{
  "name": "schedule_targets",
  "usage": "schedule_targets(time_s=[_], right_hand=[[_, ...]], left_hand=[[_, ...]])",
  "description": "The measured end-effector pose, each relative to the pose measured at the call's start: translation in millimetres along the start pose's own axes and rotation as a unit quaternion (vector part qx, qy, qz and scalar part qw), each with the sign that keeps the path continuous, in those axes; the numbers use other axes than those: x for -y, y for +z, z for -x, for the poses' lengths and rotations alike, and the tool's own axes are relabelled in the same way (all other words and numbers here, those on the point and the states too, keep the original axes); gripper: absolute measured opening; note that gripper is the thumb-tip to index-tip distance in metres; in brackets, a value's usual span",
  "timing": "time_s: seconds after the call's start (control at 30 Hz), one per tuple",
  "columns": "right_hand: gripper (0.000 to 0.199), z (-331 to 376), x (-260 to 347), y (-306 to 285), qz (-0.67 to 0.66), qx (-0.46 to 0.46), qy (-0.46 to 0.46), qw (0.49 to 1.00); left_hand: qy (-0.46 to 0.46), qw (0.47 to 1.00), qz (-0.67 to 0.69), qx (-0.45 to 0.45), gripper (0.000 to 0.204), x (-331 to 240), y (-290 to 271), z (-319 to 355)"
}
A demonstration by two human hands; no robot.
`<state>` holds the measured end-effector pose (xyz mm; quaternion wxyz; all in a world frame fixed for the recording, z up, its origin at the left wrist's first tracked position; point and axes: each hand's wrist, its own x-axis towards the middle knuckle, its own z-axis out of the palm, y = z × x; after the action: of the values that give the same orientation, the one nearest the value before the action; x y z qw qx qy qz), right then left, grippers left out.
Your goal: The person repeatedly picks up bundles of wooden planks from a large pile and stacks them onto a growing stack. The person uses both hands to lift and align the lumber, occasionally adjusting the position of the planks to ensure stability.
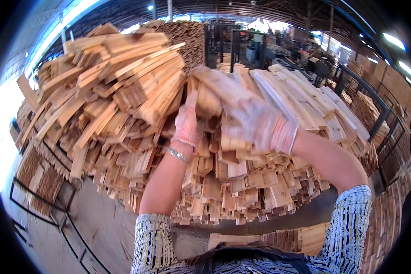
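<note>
Both of my hands wear pale work gloves with reddish cuffs and reach into the middle of a large wood stack. My left hand (186, 123) is at the left side of a short wooden board (221, 84), its thumb pointing up along the wood and its fingers closed on it, partly hidden. That board is tilted and slightly blurred, lying over other pieces. At the board's right end, my right hand (260, 125) is smeared by motion, so I cannot make out whether its fingers grip or only touch the wood.
Loose wood strips (109, 91) heap high on the left. Longer flat boards (301, 98) lie to the right. Black metal rails (374, 105) stand at the right, and a black metal frame (55, 214) at the lower left. More stacked wood (278, 239) sits close to my body.
</note>
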<state>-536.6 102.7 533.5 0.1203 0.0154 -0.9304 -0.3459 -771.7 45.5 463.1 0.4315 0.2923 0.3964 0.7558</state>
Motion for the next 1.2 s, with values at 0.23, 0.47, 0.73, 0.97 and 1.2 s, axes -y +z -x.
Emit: schedule_targets(time_s=[0.23,0.47,0.73,0.97,1.2], right_hand=[[0.051,8.6,20.2,17.3,-0.013,0.057,-0.012,0.998],[0.026,62.3,80.5,-79.1,-0.075,-0.069,-0.026,0.994],[0.027,26.9,92.2,-58.6,-0.053,-0.071,-0.019,0.996],[0.044,0.9,86.1,-80.3,-0.173,0.166,-0.028,0.970],[0.079,16.4,10.8,-18.8,-0.429,-0.016,0.315,0.846]], left_hand=[[-0.042,0.993,0.111,0.014,0.053,6.3,12.1,-5.3],[-0.012,0.990,0.141,-0.020,0.048,19.7,5.1,29.9],[-0.090,0.983,0.129,0.090,0.064,18.0,9.4,49.8],[-0.155,0.979,0.098,0.083,0.053,4.4,24.2,59.9],[-0.097,0.991,0.089,-0.018,0.038,35.8,34.6,35.8]])
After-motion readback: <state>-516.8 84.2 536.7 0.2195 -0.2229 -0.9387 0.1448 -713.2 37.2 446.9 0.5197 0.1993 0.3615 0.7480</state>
